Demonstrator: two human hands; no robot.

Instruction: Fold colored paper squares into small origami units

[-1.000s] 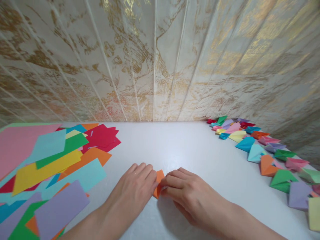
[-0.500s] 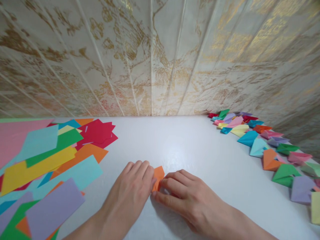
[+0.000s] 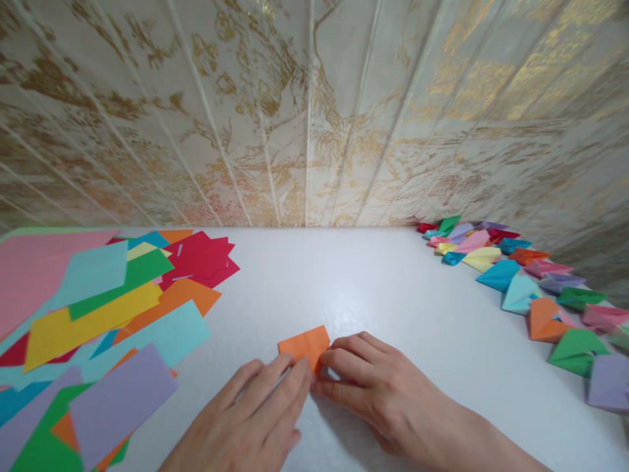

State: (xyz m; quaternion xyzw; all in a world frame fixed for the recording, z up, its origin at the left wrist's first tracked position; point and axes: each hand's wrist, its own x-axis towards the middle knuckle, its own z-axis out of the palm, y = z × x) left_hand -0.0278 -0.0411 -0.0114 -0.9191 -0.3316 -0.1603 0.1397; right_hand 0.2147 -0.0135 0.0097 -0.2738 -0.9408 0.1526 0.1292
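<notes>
A small folded piece of orange paper [image 3: 305, 343] lies on the white table in front of me. My left hand [image 3: 255, 410] rests its stretched fingertips on the near edge of the paper, the thumb apart from them. At the paper's right corner, my right hand [image 3: 376, 383] has its thumb and curled fingers closed on it. Fingers hide the near part of the orange paper, so its lower folds do not show.
Loose coloured paper sheets overlap on the left, with a lilac sheet [image 3: 122, 406] nearest and red paper [image 3: 201, 257] farther back. Several folded paper shapes line the right side, including a green one [image 3: 577, 351]. A patterned wall [image 3: 309, 131] borders the white table [image 3: 319, 275].
My left hand has slid back toward me and flattened, uncovering more of the orange paper's far left part. My right hand stays at the right corner. The view has shifted slightly.
</notes>
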